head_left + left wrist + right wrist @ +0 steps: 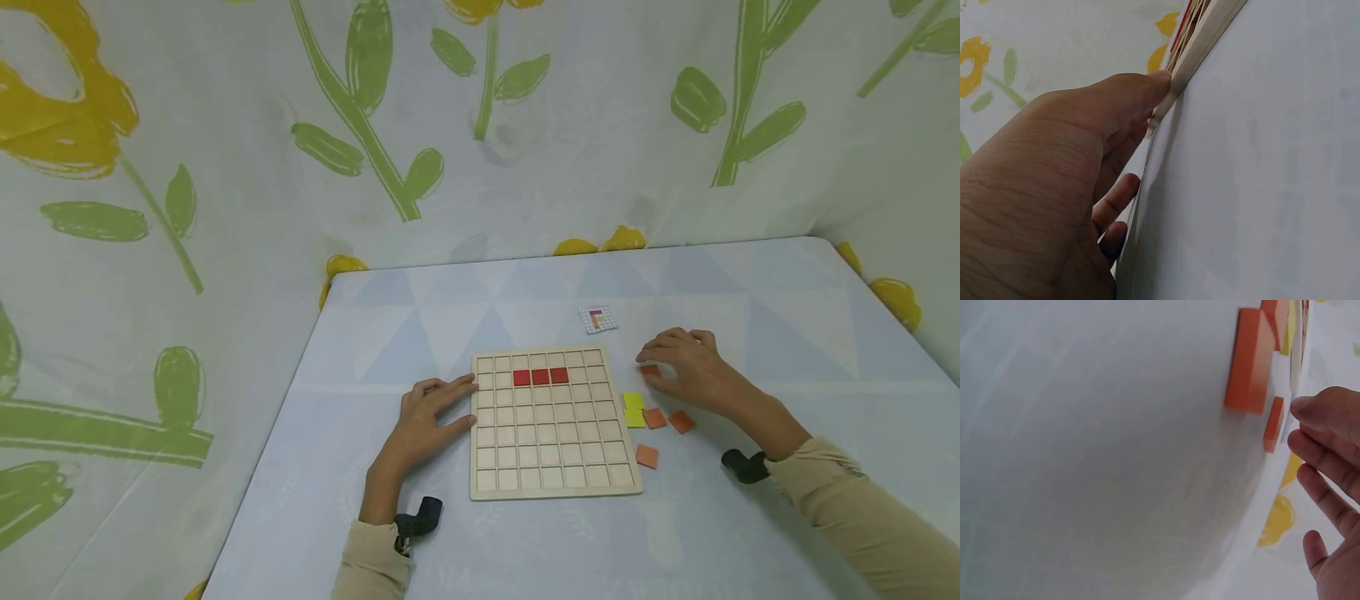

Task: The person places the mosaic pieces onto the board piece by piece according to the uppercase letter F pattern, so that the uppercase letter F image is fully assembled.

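A square wooden grid board lies on the table with three red tiles side by side in one upper row. My left hand rests at the board's left edge, thumb and index finger extended against it; in the left wrist view the thumb tip meets the wooden side. Right of the board, my right hand hovers with relaxed, parted fingers around a reddish-orange tile. From the right wrist, that small tile lies on the table just beside the fingertips, with nothing pinched between them.
Two yellow tiles lie along the board's right edge. Three orange tiles are scattered close by, below the right hand. A small card printed with a coloured grid pattern lies beyond the board. A flowered cloth hangs behind the table.
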Demonstrator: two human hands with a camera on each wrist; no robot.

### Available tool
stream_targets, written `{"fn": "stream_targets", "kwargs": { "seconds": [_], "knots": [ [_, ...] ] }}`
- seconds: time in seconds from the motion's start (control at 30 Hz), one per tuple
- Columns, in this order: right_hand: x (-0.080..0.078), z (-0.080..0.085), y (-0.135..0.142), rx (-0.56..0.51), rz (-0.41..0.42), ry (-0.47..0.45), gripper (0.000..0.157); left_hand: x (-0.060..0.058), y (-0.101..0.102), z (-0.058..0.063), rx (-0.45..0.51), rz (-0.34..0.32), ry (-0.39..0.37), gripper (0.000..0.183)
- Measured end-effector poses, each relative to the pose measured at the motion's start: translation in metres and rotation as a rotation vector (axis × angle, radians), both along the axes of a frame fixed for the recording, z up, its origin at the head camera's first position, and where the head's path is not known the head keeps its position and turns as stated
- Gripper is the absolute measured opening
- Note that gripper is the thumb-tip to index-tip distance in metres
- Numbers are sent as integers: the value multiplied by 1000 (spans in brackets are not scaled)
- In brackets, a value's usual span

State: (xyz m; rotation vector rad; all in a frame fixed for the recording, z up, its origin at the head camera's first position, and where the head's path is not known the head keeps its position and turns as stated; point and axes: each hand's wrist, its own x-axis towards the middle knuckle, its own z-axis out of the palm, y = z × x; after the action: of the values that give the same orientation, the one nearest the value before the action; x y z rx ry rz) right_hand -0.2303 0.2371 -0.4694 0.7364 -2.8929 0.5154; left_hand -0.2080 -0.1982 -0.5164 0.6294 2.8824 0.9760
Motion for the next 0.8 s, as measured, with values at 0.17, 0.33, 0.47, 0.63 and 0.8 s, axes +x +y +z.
{"fn": "stream_targets", "kwargs": {
  "seconds": [0.17, 0.33, 0.47, 0.63, 0.8],
  "knots": [
    [-1, -1, 5, 21, -9, -18, 22, 0, 0, -1, 5, -5, 13, 51],
    [0, -2, 9, 18, -9, -32, 21, -1, -1, -1, 6, -11, 17, 52],
    [0, -2, 11, 19, -10, -48, 20, -2, -1, -1, -2, -9, 5, 51],
    [-1, -4, 12, 17, -6, -41, 19, -2, 0, 0, -3, -5, -11, 52],
    [0, -3, 11, 12, 2, -6, 18, -1, 0, 1, -2, -2, -15, 52]
  ]
}}
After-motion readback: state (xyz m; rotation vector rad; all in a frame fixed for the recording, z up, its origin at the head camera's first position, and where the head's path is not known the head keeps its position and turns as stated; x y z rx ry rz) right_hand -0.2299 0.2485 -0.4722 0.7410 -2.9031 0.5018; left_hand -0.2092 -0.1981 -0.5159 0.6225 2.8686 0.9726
